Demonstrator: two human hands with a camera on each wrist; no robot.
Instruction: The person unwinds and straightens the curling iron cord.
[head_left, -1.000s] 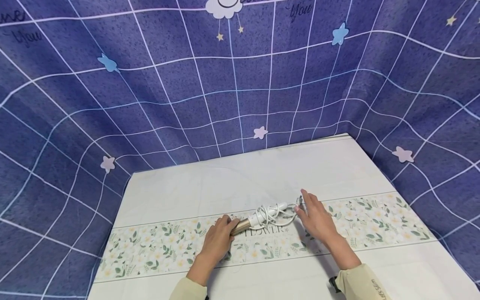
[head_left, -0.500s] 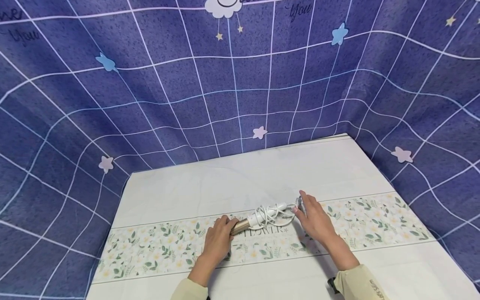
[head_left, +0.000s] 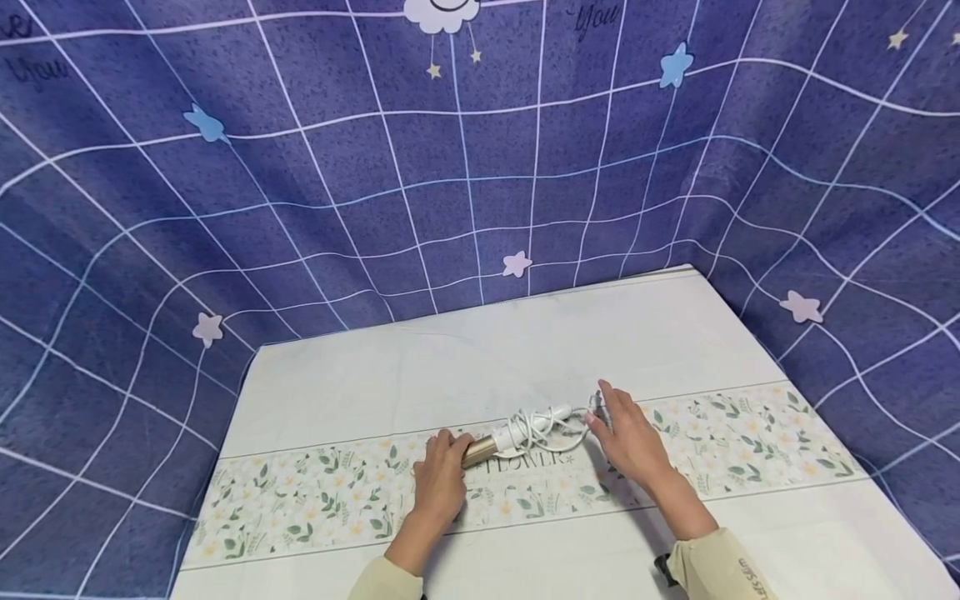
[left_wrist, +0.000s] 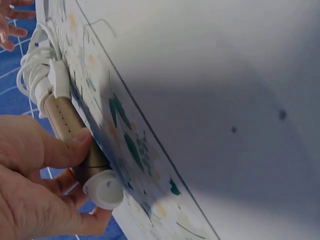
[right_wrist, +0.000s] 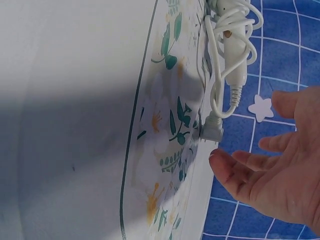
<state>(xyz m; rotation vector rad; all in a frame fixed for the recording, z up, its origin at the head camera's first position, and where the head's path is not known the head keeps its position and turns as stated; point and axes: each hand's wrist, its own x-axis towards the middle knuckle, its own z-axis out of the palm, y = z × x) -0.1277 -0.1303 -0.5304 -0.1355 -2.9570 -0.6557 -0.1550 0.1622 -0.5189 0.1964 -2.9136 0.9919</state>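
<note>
A curling iron (head_left: 517,433) with a gold barrel (left_wrist: 67,120) and a white handle (right_wrist: 234,60) lies slanted across the floral strip. Its white cord (head_left: 536,429) is wound in loops round the handle. My left hand (head_left: 440,479) grips the gold end between thumb and fingers, and the white round cap (left_wrist: 106,190) sticks out past them. Beside the other end is my right hand (head_left: 636,437), its fingers spread and loosely bent, holding nothing. The cord's plug (right_wrist: 212,130) sits just off its fingertips in the right wrist view.
The table (head_left: 540,350) has a white cover with a floral band and printed lettering under the iron. A blue grid-patterned curtain (head_left: 420,167) with stars hangs behind it and along both sides.
The left wrist and forearm have shifted slightly to the right while the grip on the curling iron stays. The right hand and the iron are almost unmoved; the head view has drifted a little.
</note>
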